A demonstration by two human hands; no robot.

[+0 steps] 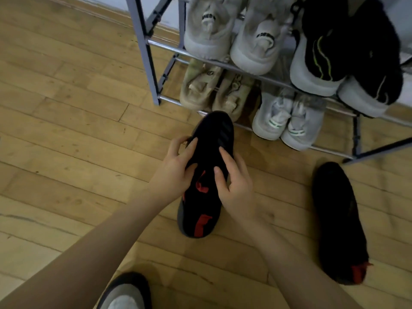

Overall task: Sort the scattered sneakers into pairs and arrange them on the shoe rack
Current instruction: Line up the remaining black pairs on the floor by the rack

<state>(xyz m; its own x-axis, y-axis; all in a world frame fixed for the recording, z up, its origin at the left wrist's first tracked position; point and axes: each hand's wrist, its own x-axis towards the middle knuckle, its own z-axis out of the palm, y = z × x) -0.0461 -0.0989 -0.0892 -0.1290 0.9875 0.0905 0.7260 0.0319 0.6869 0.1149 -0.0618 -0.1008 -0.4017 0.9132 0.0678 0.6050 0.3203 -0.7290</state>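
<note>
A black sneaker with red marks (pixel 206 210) is in front of me just above the wood floor, its toe pointing at the shoe rack (pixel 147 52). My left hand (pixel 176 168) grips its left side and my right hand (pixel 234 186) grips its right side, fingers curled over the top. Its black and red mate (pixel 338 221) lies on the floor to the right, untouched. The rack's upper shelf holds a pale grey pair (pixel 229 34) and a black pair with green lines (pixel 347 54). Its lower shelf holds a beige pair (pixel 214 92) and a light grey pair with green stripes (pixel 287 119).
The grey metal rack stands against the wall at the top of the view, its lower front bar (pixel 330 150) close to the floor. A grey and black shoe (pixel 124 293) shows at the bottom edge. Wooden floor (pixel 66 130) stretches to the left.
</note>
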